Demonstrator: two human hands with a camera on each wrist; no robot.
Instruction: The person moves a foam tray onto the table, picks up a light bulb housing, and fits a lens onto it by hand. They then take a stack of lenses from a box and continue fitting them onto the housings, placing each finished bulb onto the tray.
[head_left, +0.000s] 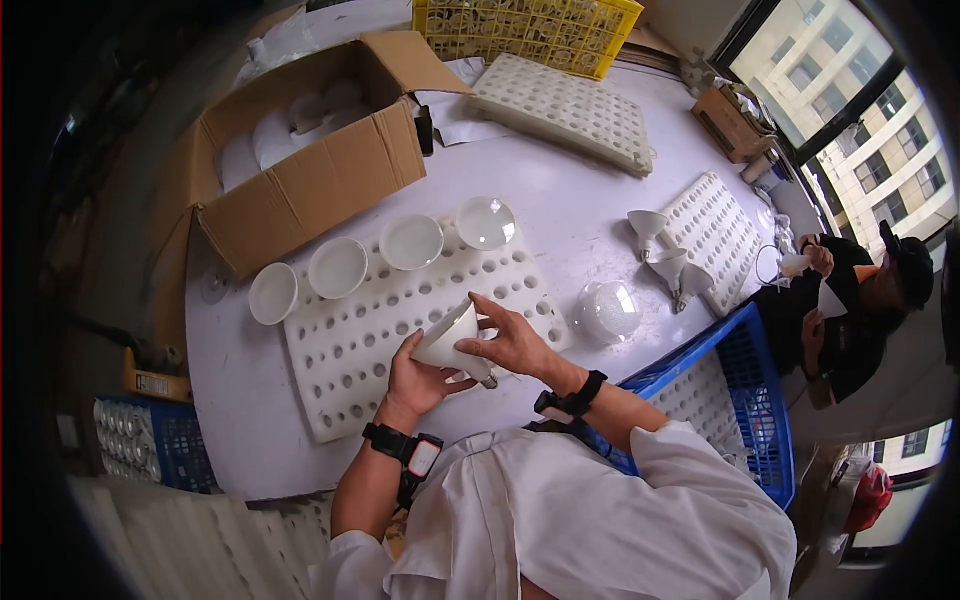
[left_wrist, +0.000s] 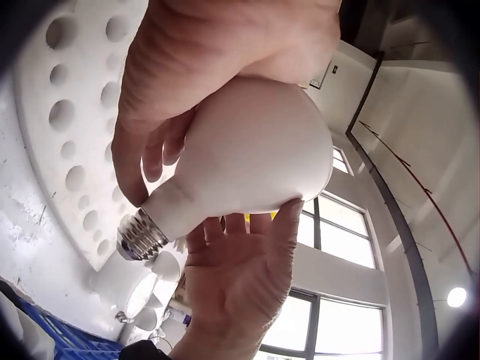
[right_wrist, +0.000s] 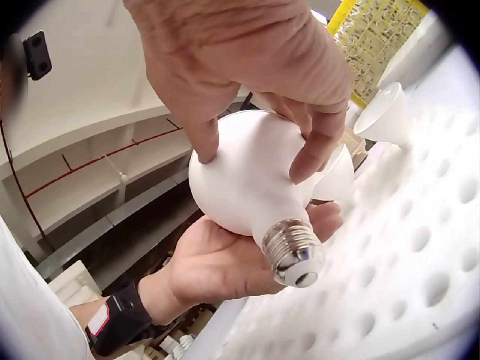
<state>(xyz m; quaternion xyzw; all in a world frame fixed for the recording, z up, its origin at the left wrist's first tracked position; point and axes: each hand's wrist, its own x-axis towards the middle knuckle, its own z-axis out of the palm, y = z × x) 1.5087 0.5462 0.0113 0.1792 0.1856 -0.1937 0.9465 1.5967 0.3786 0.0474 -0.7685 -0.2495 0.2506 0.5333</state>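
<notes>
Both hands hold a white light bulb (head_left: 448, 338) with a wide reflector body and a metal screw base (right_wrist: 292, 251). The left hand (head_left: 412, 386) cups it from below, fingers curled around the body and neck. From the other side, the right hand (head_left: 517, 345) grips the wide part between thumb and fingers. Its screw base points down toward the person's right. Beneath the hands lies a white foam tray (head_left: 350, 378) with rows of holes. Several white cup-shaped bulb bodies (head_left: 411, 243) stand along its far edge; the rightmost has a glossy top (head_left: 486, 223).
A cardboard box (head_left: 310, 205) with white round pieces stands back left. A clear dome (head_left: 610, 312) lies right of the tray. Farther right are bulbs (head_left: 680, 272), another foam tray (head_left: 712, 240) and a blue crate (head_left: 775, 410). Another person (head_left: 860, 310) works at the right.
</notes>
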